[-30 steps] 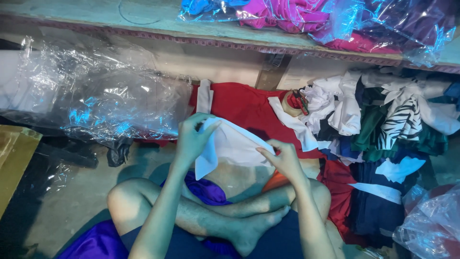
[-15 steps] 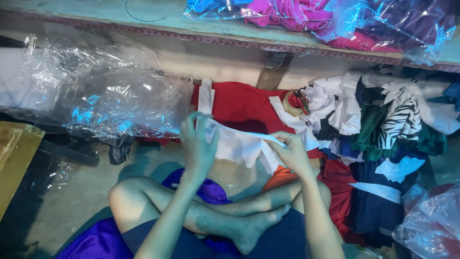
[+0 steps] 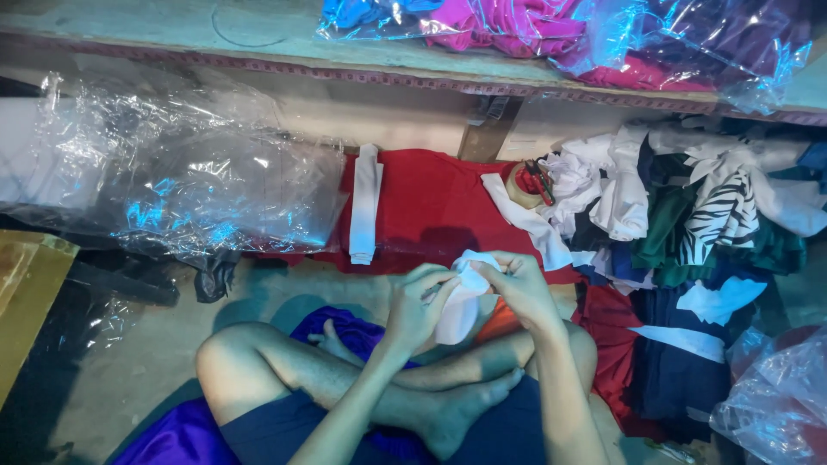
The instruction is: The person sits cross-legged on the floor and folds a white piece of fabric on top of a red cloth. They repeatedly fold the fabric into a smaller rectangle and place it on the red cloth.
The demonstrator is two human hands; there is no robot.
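Head view: both hands are pinching a white cloth piece [image 3: 459, 301] above crossed legs. Left hand [image 3: 415, 308] and right hand [image 3: 519, 288] are closing their fingers on its bunched top. Red fabric [image 3: 431, 202] is lying just beyond.

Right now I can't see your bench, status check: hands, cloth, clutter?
Left hand and right hand both pinching white cloth piece. Held over lap. Fabric pile right, nothing blocking.
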